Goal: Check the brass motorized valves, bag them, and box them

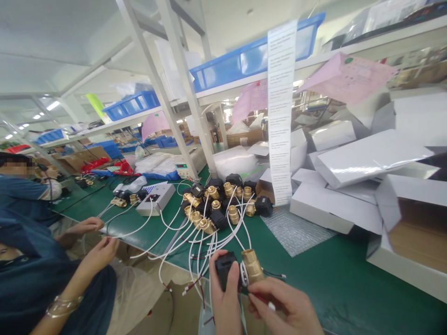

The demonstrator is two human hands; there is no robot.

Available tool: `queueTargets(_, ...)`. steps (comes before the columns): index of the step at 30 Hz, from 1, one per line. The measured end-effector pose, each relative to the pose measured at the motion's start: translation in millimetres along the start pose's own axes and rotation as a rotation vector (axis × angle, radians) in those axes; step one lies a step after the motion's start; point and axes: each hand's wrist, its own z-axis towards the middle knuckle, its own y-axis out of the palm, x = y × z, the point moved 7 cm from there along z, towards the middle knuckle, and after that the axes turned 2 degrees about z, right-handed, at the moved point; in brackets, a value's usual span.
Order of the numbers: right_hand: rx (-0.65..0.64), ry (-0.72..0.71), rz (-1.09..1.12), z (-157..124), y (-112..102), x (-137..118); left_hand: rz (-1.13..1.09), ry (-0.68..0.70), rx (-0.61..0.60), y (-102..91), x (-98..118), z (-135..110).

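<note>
My left hand (226, 293) is closed around the black actuator box of a motorized valve. The brass body of this motorized valve (254, 265) points up and to the right, with a coil of white cable at its neck. Just below the brass part, my right hand (284, 304) is closed, thumb and fingers pinching the thin end of the cable; a small white connector (271, 306) shows by the fingers. Behind my hands lies a pile of similar brass and black valves (206, 225), their white cables hanging over the table's near edge.
At the left a co-worker (31, 270) sits with both hands at a cable by a grey test box (155, 199). White cartons (366, 158) heap up at the right beside bubble wrap (296, 232) on the green table (335, 284). A label strip (279, 116) hangs from the shelf.
</note>
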Motion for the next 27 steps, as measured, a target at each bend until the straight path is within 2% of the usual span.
queueTargets(2,0.111,0.215,0.286,2,-4,8,0.050,0.031,-0.002,-0.5,1,-2)
queueTargets(4,0.235,0.367,0.492,1,-5,15,0.093,0.044,-0.002,-0.6,2,-4)
queueTargets(9,0.256,0.476,0.596,2,-1,14,0.163,0.106,0.024,0.2,11,-10)
queueTargets(23,0.239,0.492,0.519,4,-5,8,0.169,0.057,0.013,1.9,6,-11)
queueTargets(27,0.258,0.424,0.383,5,-13,10,0.152,0.064,0.009,1.2,5,-10)
